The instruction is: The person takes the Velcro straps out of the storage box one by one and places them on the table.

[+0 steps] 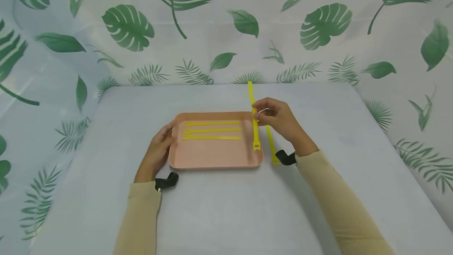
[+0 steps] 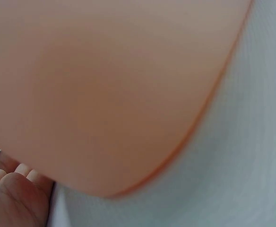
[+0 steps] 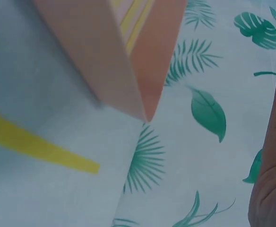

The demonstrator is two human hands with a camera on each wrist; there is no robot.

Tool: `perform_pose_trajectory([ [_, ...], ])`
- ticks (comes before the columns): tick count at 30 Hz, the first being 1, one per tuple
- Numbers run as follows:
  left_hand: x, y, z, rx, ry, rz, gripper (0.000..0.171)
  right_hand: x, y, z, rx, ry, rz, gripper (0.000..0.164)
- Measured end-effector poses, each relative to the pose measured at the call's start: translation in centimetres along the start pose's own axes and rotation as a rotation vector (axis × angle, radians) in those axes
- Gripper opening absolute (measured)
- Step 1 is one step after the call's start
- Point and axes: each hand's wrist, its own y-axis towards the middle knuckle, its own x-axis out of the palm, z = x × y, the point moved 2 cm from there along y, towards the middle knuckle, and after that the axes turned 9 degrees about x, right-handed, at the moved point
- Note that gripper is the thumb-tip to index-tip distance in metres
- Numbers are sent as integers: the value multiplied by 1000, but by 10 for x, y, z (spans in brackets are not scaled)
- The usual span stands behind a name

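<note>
My left hand (image 1: 158,149) grips the left edge of a shallow pink tray (image 1: 212,156); in the left wrist view its curled fingers (image 2: 20,191) show at the tray's edge. Three yellow cable straps, the middle one (image 1: 216,130) among them, lie side by side in the tray's upper part. Over the tray's right end, my right hand (image 1: 277,118) pinches another yellow cable strap (image 1: 255,129) between thumb and fingers. That strap hangs nearly upright, slotted head down. One more yellow strap (image 1: 271,141) lies on the table right of the tray, below the right hand.
A pale table (image 1: 219,211) carries the tray near its middle. Behind it and along both sides hangs a white cloth with green leaves (image 1: 325,26). Black wrist cameras (image 1: 286,157) sit at both sleeve cuffs.
</note>
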Motion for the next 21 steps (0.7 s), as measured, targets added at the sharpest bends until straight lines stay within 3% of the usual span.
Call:
perform_pose_trajectory([
  [21,1,-2,-1,4,9,-5,64,-62,-30,38,142,-50,61,34],
])
